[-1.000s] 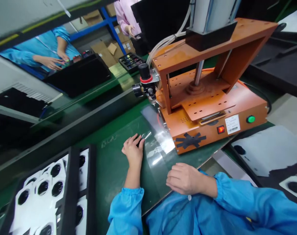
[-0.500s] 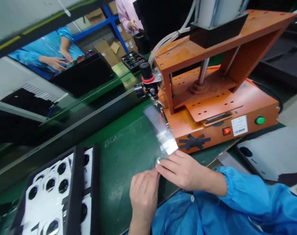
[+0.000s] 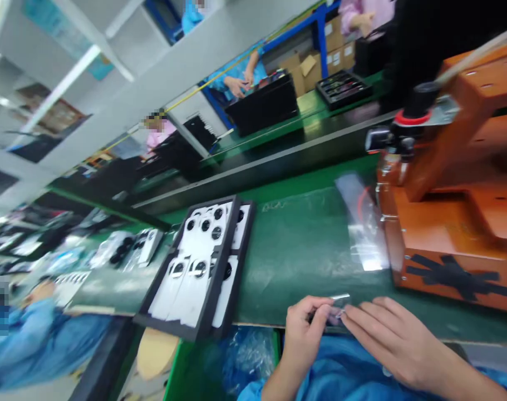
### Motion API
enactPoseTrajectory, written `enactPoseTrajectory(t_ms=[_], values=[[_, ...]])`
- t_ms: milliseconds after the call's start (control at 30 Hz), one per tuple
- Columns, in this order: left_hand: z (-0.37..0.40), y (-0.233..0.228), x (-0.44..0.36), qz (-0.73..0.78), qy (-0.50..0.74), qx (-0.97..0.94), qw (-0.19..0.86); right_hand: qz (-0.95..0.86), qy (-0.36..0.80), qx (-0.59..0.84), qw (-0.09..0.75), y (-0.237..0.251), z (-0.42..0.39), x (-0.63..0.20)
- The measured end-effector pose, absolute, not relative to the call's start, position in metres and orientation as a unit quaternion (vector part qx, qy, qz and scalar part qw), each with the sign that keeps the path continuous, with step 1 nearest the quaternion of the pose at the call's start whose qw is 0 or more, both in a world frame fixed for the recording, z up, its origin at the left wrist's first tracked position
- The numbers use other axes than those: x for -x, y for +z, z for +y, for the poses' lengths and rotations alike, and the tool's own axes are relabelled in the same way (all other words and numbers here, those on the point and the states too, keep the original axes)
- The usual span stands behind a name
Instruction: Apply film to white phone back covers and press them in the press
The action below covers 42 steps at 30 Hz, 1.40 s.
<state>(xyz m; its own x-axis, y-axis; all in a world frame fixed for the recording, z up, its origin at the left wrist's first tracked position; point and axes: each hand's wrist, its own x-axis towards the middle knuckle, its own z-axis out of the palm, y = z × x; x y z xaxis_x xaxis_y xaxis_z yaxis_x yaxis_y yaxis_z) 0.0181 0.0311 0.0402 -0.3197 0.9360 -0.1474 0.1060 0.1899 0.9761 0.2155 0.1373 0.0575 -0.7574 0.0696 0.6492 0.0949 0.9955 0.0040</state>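
Note:
My left hand (image 3: 305, 329) and my right hand (image 3: 387, 337) meet at the near edge of the green bench (image 3: 303, 250). Between their fingertips they pinch a small shiny clear piece (image 3: 339, 309); the blur hides its exact shape. A strip of clear film (image 3: 362, 234) lies on the bench beyond them, against the side of the orange press machine (image 3: 457, 223). To the left of my hands sits a black tray (image 3: 203, 267) of white parts with round black holes.
A conveyor (image 3: 278, 161) runs along the far side of the bench. Other people in blue and pink coats work across it and at the far left (image 3: 32, 328). More trays and bagged parts (image 3: 123, 248) lie further left. A clear bag (image 3: 245, 356) hangs below the bench edge.
The view has swung left, so the press sits at the right edge now. Both hands have pulled back to the near bench edge and stay together on the small piece.

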Motion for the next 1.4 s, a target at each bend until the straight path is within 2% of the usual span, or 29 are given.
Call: enactPoseTrajectory(t_ms=[33,100,200,267,400,567,667,867,1000,1200,1400], values=[[0.019,0.032,-0.014,0.658,0.512,-0.364,0.416,-0.937,0.005,0.02,0.348,0.051,0.135,-0.213],[-0.012,0.014,0.002,0.719,0.533,-0.293,0.337,-0.922,0.069,0.011,0.38,0.037,0.131,-0.206],[-0.072,-0.013,0.043,0.824,0.512,-0.184,0.158,-0.866,0.2,0.126,0.44,0.021,0.126,-0.187],[-0.111,-0.027,0.073,0.857,0.489,-0.134,0.087,-0.823,0.273,0.213,0.451,0.015,0.126,-0.175],[-0.163,-0.047,0.114,0.903,0.421,-0.092,-0.005,-0.793,0.337,0.259,0.437,0.012,0.131,-0.162],[-0.173,-0.059,0.118,0.926,0.344,-0.148,-0.055,-0.791,0.358,0.258,0.424,0.012,0.135,-0.168],[-0.17,-0.033,0.124,0.92,0.311,-0.222,-0.085,-0.779,0.385,0.271,0.414,0.01,0.135,-0.173],[-0.129,0.078,0.18,0.914,0.25,-0.247,-0.204,-0.759,0.441,0.289,0.382,0.008,0.134,-0.176],[-0.07,0.108,0.237,0.942,0.171,-0.27,-0.1,-0.76,0.447,0.282,0.378,0.009,0.135,-0.176],[-0.035,0.1,0.283,0.969,0.076,-0.224,0.066,-0.78,0.423,0.283,0.364,0.006,0.134,-0.175],[-0.04,0.098,0.292,0.964,0.083,-0.225,0.114,-0.8,0.378,0.27,0.379,0.003,0.135,-0.17]])
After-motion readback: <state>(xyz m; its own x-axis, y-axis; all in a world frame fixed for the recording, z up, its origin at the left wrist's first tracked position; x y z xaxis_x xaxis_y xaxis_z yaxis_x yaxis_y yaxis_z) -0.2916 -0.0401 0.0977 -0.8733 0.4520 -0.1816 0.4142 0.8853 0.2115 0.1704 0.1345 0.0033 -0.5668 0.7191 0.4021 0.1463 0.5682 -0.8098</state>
